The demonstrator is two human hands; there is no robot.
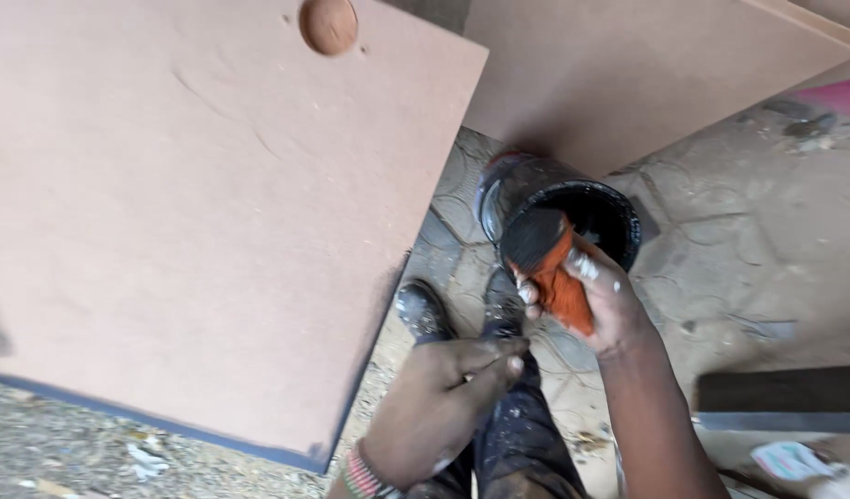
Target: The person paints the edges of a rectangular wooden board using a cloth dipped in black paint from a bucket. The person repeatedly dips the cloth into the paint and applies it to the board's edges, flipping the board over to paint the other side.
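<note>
My right hand point(602, 300) grips an orange cloth point(559, 282) whose tip is soaked black, held at the rim of a black paint can point(610, 199) that stands on the ground. My left hand point(443, 397) hangs lower, fingers loosely pinched together, holding nothing I can see, with a beaded band at the wrist. To its left lies a large brown board point(194, 203) with a round recess point(328, 23) near its top and dark-painted edges. My dark shoes point(423, 310) and paint-spotted trouser leg point(522, 434) show below the can.
A second brown board point(628, 65) lies behind the can. The ground is cracked paving point(776, 240) with gravel at lower left. A dark painted plank point(783, 399) lies at right, with a crumpled scrap point(785, 457) below it.
</note>
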